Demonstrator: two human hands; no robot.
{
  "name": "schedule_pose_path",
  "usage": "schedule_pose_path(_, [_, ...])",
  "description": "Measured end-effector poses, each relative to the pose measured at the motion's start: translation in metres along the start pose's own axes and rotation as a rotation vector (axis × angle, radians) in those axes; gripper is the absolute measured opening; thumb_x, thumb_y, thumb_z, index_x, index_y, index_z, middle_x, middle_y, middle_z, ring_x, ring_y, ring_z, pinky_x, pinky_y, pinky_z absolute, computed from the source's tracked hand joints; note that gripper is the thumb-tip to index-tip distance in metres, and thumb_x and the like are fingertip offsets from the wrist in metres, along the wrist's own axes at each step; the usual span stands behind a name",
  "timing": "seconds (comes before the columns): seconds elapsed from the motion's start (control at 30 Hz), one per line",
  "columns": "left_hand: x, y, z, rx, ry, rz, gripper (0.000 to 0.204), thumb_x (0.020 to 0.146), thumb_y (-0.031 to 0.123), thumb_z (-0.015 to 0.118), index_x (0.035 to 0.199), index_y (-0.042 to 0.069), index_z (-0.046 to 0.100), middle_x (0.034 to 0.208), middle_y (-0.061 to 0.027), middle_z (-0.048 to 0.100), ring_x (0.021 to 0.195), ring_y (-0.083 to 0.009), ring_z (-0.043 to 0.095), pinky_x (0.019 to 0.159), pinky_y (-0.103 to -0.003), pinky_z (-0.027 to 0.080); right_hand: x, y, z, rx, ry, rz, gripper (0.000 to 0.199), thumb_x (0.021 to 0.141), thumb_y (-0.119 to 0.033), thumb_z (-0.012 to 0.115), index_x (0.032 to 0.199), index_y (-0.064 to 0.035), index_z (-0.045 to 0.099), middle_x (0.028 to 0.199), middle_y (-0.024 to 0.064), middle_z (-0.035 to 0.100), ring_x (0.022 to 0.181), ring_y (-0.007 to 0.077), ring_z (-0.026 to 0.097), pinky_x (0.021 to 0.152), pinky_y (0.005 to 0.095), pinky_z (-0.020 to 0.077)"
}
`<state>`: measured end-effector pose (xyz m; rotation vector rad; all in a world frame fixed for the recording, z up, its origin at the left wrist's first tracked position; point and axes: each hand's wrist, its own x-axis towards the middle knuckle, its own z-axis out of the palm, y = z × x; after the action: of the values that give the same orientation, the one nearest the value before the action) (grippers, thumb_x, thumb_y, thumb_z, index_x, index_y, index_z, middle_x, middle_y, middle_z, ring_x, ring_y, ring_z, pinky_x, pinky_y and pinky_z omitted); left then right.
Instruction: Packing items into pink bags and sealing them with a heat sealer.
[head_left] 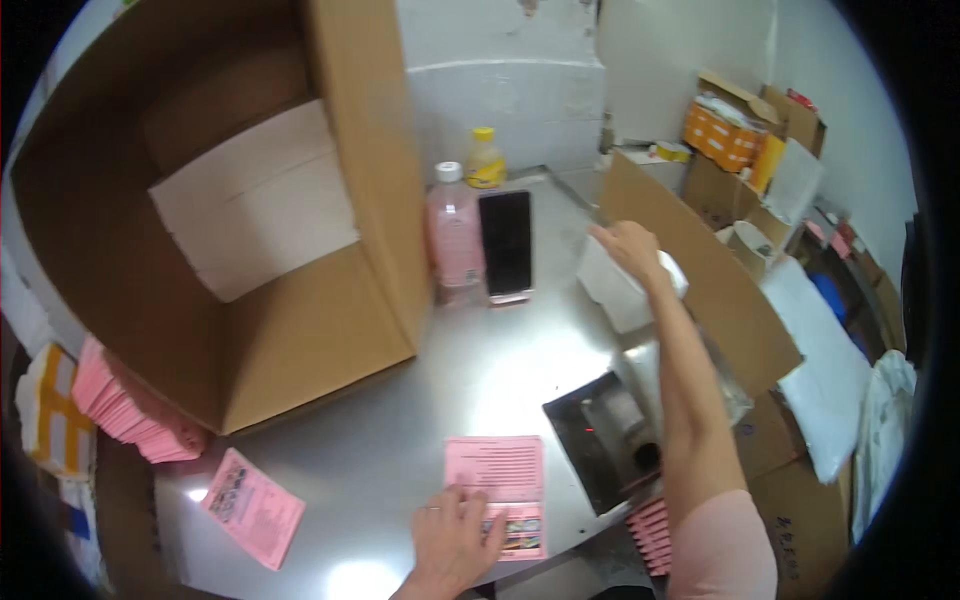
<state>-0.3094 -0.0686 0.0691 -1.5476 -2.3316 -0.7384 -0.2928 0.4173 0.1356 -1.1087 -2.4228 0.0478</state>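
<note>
My left hand (452, 535) lies with fingers stretched out on the lower part of a pink printed leaflet (493, 462), near the front edge of the metal table (400, 420). A ring is on one finger. My right arm reaches far forward, and my right hand (630, 250) is closed at the upper edge of a white box (612, 290). What its curled fingers hold, if anything, is hidden. Another pink leaflet (253, 510) lies to the left. Right of my left hand sits a dark, open-topped metal box (575, 440) with a roll-like part inside.
A large open cardboard box (300, 360) stands on its side at the left, with a stack of pink leaflets (130, 405) beside it. Behind are a pink bottle (457, 235), a yellow-capped bottle (486, 165) and an upright phone (507, 245). A cardboard panel (700, 265) borders the right.
</note>
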Motion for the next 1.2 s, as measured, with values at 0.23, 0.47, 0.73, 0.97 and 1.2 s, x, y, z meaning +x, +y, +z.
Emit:
schedule_pose_path(0.23, [-0.003, 0.014, 0.003, -0.118, -0.058, 0.008, 0.033, 0.080, 0.026, 0.074, 0.104, 0.005, 0.062, 0.108, -0.0185, 0.056, 0.088, -0.0347, 0.059, 0.076, -0.048, 0.046, -0.135, 0.009, -0.071, 0.099, -0.055, 0.017, 0.046, 0.091, -0.043, 0.060, 0.080, -0.0011, 0.074, 0.089, 0.0190, 0.072, 0.090, 0.0335, 0.067, 0.080, 0.0453, 0.0510])
schedule_pose_path(0.47, [-0.001, 0.005, -0.004, -0.113, -0.011, 0.005, 0.029, 0.083, 0.022, 0.071, 0.102, 0.004, 0.059, 0.105, -0.0184, 0.055, 0.093, -0.0363, 0.056, 0.078, -0.047, 0.045, -0.174, -0.016, -0.139, 0.222, 0.069, -0.214, 0.064, 0.079, -0.039, 0.078, 0.130, -0.0034, 0.061, 0.131, 0.0206, 0.056, 0.127, 0.0359, 0.049, 0.106, 0.0431, 0.0410])
schedule_pose_path(0.73, [-0.003, 0.009, 0.000, -0.064, 0.046, 0.068, 0.028, 0.083, 0.021, 0.071, 0.102, 0.004, 0.058, 0.104, -0.0170, 0.055, 0.092, -0.0340, 0.055, 0.073, -0.045, 0.043, -0.230, 0.009, -0.124, 0.091, 0.097, -0.019, 0.045, 0.077, -0.033, 0.080, 0.106, 0.0007, 0.070, 0.098, 0.0168, 0.060, 0.100, 0.0331, 0.056, 0.088, 0.0424, 0.0467])
schedule_pose_path(0.97, [-0.002, 0.011, -0.003, -0.006, 0.005, 0.057, 0.030, 0.083, 0.022, 0.073, 0.102, 0.004, 0.059, 0.108, -0.0181, 0.054, 0.092, -0.0339, 0.056, 0.074, -0.045, 0.043, -0.229, 0.009, -0.113, 0.107, 0.171, -0.053, 0.026, 0.085, -0.021, 0.070, 0.094, 0.0035, 0.074, 0.089, 0.0169, 0.060, 0.092, 0.0316, 0.057, 0.082, 0.0422, 0.0470])
schedule_pose_path(1.2, [0.002, 0.032, 0.000, 0.040, -0.034, -0.003, 0.037, 0.084, 0.031, 0.075, 0.108, 0.005, 0.062, 0.113, -0.0192, 0.055, 0.094, -0.0343, 0.058, 0.074, -0.046, 0.046, -0.239, 0.012, -0.108, 0.151, 0.258, -0.061, 0.025, 0.084, -0.018, 0.069, 0.096, 0.0025, 0.075, 0.090, 0.0163, 0.060, 0.093, 0.0310, 0.056, 0.083, 0.0419, 0.0468])
